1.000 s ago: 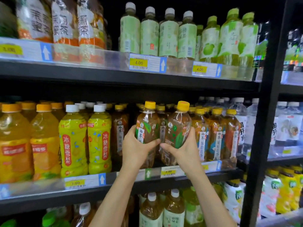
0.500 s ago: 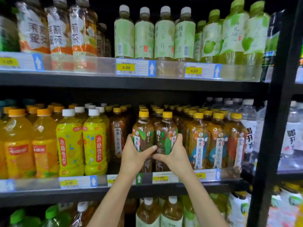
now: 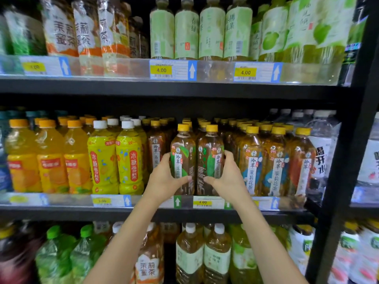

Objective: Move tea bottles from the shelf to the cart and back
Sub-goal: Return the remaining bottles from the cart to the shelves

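1. left hand (image 3: 164, 179) wraps round the left bottle (image 3: 183, 148), right hand (image 3: 227, 177) round the right bottle (image 3: 210, 148), fingers curled tight.
2. both bottles stand upright at the shelf (image 3: 82, 214) front.
3. no cart in sight. going out or coming back? can't tell, but carrying looks left to do.

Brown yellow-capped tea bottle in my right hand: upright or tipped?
Upright: the brown yellow-capped tea bottle stands vertical, cap on top, in the right hand's grip.
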